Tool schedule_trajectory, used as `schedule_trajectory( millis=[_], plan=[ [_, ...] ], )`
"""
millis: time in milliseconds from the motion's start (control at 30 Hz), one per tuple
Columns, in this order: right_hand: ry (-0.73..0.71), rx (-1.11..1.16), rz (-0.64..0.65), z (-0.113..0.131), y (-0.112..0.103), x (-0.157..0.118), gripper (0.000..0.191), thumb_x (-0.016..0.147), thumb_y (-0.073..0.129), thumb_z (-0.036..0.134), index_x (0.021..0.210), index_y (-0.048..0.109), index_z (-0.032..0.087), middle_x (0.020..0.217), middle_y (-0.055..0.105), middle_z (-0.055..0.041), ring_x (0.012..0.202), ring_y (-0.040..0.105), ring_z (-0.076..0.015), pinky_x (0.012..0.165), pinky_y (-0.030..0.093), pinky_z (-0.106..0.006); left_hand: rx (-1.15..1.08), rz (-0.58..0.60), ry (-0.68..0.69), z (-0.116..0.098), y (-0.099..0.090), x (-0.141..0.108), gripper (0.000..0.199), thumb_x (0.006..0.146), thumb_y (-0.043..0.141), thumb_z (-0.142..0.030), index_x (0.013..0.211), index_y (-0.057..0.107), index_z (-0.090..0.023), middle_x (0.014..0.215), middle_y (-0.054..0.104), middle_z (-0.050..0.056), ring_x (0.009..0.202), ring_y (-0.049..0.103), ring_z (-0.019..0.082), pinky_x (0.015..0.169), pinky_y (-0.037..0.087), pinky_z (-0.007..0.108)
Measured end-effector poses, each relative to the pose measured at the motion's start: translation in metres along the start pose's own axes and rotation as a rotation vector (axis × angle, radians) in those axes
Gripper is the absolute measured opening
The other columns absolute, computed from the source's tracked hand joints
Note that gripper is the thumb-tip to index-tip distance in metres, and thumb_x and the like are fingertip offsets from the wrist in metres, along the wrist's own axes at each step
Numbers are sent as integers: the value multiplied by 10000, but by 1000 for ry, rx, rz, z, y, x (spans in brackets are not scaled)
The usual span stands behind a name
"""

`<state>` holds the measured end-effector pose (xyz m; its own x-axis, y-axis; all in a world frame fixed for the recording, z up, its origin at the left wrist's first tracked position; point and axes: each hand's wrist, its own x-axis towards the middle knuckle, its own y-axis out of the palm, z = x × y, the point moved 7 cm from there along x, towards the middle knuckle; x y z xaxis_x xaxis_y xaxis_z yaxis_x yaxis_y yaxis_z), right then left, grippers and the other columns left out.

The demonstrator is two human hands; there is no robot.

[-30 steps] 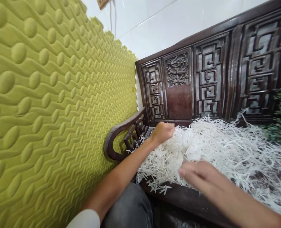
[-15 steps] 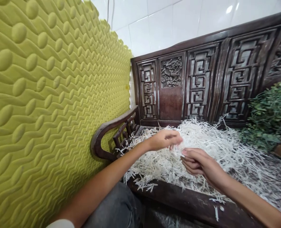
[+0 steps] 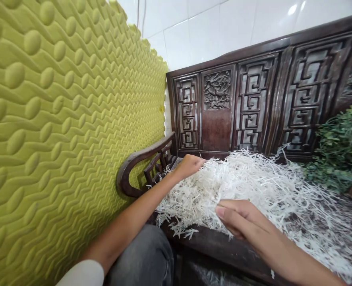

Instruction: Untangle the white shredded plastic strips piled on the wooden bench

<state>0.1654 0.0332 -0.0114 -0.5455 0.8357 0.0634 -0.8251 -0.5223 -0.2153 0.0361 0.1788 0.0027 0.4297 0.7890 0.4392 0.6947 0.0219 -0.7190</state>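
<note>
A wide, loose heap of thin white strands (image 3: 253, 174) lies tangled in front of you, spread along a dark wooden bench seat (image 3: 214, 242). Many of the strands fork and branch like small bare twigs. The heap is thickest toward the middle and back, where a few wispy ends stick up before the carved backrest (image 3: 217, 131). To your right it thins to a sparse scatter with dark seat showing through; nearest you, short pieces spill onto the front edge

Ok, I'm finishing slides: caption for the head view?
Left hand and right hand at white strands on a bench.
</note>
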Motion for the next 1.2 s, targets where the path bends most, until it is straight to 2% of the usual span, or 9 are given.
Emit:
schedule_trajectory(
  millis=[167, 267, 400, 567, 733, 833, 967, 1100, 1200],
  plan=[
    [-25, 127, 1, 1, -9, 1, 485, 923, 444, 538, 601, 286, 211, 566, 231, 54, 495, 192, -97, 480, 164, -275, -246, -9, -120, 18, -15, -10, 300, 824, 614, -428, 755, 544, -144, 738, 579, 4, 646, 517, 94, 581, 379, 213],
    [-1, 152, -23, -12, -20, 9, 476, 914, 463, 535, 614, 281, 213, 569, 217, 62, 496, 171, -89, 479, 142, -272, -481, 268, -105, -14, 3, -16, 364, 874, 528, -489, 1013, 563, -154, 966, 631, 76, 720, 574, 103, 606, 440, 227],
    [12, 170, -14, -24, -23, 18, 460, 897, 481, 529, 627, 278, 217, 562, 198, 73, 495, 148, -85, 473, 124, -263, -468, 534, 11, -66, 17, -29, 409, 862, 536, -522, 721, 575, -139, 665, 566, 4, 607, 524, 90, 576, 410, 227],
    [10, 144, -38, -28, -21, 26, 414, 923, 439, 464, 632, 272, 220, 563, 192, 70, 501, 139, -96, 473, 119, -267, -319, 418, 104, -80, 15, -27, 454, 891, 512, -450, 554, 431, -156, 532, 384, -49, 512, 357, 68, 517, 294, 227],
    [4, -62, 35, 0, 5, 10, 455, 922, 427, 516, 612, 303, 206, 604, 286, 39, 538, 257, -111, 521, 234, -269, -58, 104, 42, -25, -6, -12, 435, 897, 481, -398, 539, 419, -159, 524, 392, -40, 519, 343, 83, 538, 294, 236],
    [-37, -65, 42, 15, 14, 3, 460, 916, 441, 517, 611, 299, 202, 617, 284, 36, 560, 278, -113, 538, 257, -264, -166, -39, -55, 0, -30, -10, 362, 872, 516, -406, 624, 523, -142, 605, 524, -5, 594, 466, 103, 591, 366, 233],
    [-16, 56, 51, 0, 4, 13, 455, 927, 444, 477, 594, 288, 210, 550, 236, 64, 494, 190, -92, 477, 173, -257, -435, 117, 48, -32, -34, -13, 265, 865, 546, -396, 886, 619, -143, 880, 622, 51, 746, 544, 112, 694, 438, 248],
    [1, 131, 25, -22, -12, 26, 436, 924, 451, 457, 601, 281, 217, 532, 216, 75, 480, 153, -87, 462, 134, -261, -396, 459, 105, -81, -6, -29, 292, 845, 590, -423, 766, 618, -142, 741, 593, 17, 673, 514, 101, 656, 421, 243],
    [9, 126, 12, -22, -14, 26, 421, 932, 425, 438, 608, 269, 219, 531, 205, 74, 481, 144, -91, 458, 127, -263, -261, 448, 167, -92, 1, -31, 325, 861, 574, -408, 664, 556, -150, 646, 526, -21, 621, 452, 87, 630, 378, 236]
  ],
)
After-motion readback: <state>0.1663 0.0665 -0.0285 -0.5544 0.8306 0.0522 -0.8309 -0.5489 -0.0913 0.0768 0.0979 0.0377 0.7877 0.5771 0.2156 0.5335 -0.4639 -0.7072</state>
